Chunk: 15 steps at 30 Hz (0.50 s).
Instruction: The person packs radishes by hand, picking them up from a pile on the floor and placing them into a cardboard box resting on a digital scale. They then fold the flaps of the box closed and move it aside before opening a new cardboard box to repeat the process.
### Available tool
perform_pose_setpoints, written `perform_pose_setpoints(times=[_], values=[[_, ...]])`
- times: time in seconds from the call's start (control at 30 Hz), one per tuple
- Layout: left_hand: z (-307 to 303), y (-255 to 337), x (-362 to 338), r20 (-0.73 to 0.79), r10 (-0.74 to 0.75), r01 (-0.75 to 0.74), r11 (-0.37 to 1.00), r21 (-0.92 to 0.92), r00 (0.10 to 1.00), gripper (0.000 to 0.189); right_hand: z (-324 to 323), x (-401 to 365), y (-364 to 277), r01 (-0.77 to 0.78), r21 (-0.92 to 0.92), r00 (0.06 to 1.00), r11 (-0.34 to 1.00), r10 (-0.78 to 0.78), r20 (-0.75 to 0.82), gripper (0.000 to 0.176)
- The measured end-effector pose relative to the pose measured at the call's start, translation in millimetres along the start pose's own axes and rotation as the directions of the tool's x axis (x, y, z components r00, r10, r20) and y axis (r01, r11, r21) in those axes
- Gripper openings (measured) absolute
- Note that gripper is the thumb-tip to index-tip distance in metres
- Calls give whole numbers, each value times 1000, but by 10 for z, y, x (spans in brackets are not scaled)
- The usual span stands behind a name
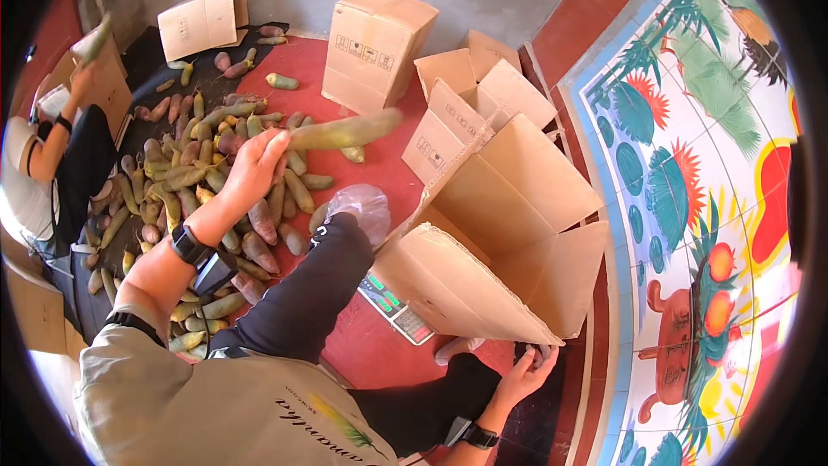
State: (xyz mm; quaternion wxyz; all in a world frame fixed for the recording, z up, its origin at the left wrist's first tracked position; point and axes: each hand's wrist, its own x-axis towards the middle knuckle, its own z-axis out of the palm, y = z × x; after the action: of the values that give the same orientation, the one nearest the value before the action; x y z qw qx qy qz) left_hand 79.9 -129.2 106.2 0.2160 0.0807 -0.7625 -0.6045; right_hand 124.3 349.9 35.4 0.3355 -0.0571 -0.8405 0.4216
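Observation:
A long green radish [345, 131] is gripped at one end by my left hand [256, 168], raised over the pile of green and reddish radishes [194, 160]. The other end points right toward the cartons. My right hand [524, 373] is low at the right, its fingers curled beside the lower corner of a large open carton [466, 280]. Something dark shows at those fingertips, too small to make out. The open carton stands tilted on a scale [392, 306] with a lit green display. Part of its inside is visible, and no radish shows there.
A co-worker [34, 164] sits at the left, one hand raised with a radish. A closed carton [375, 47] stands behind on the red mat, with open cartons [483, 91] beside it. A painted tile wall [690, 207] runs along the right.

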Motion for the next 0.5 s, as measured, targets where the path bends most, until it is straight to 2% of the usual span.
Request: perform_pose_setpoints(times=[0.03, 0.1, 0.17, 0.2, 0.23, 0.27, 0.3, 0.33, 0.37, 0.4, 0.5], values=[[108, 114, 42, 5, 6, -6, 1000, 0, 1000, 28, -4, 0, 1, 14, -4, 1000, 1000, -14, 4, 42], [317, 309, 103, 97, 46, -34, 992, -123, 994, 27, -2, -4, 29, 12, 13, 1000, 1000, -12, 0, 42], [592, 563, 114, 146, 78, -63, 993, -104, 986, 32, -1, -2, 28, 12, 31, 1000, 999, -12, -2, 42], [726, 546, 144, 165, 160, -142, 983, -118, 973, 30, 0, -4, 15, 3, 34, 1000, 999, -3, 2, 43], [859, 674, 114, 197, 163, -133, 979, -157, 967, 28, 0, -4, 5, -5, 35, 1000, 999, 5, 8, 43], [959, 734, 122, 254, 192, -180, 981, -70, 948, 24, -5, -5, -3, -1, 36, 1000, 999, 1, 5, 43], [1123, 683, 160, 240, 350, -345, 936, -64, 905, 20, -6, -11, -9, 4, 26, 1000, 1000, -4, 13, 43], [1234, 713, 172, 259, 499, -536, 839, 96, 827, 15, -4, -12, -12, 11, 17, 1000, 1000, -11, 21, 44], [1348, 698, 190, 293, 610, -666, 730, 152, 736, 16, -5, -11, -10, 16, 19, 1000, 1000, -16, 19, 44], [1500, 656, 202, 301, 675, -736, 649, 192, 674, 20, -12, -16, -1, 15, 14, 1000, 1000, -15, 26, 44], [1758, 756, 124, 460, 617, -763, 584, 276, 638, 27, -17, -20, 49, 21, 9, 999, 1000, -21, 37, 45]])
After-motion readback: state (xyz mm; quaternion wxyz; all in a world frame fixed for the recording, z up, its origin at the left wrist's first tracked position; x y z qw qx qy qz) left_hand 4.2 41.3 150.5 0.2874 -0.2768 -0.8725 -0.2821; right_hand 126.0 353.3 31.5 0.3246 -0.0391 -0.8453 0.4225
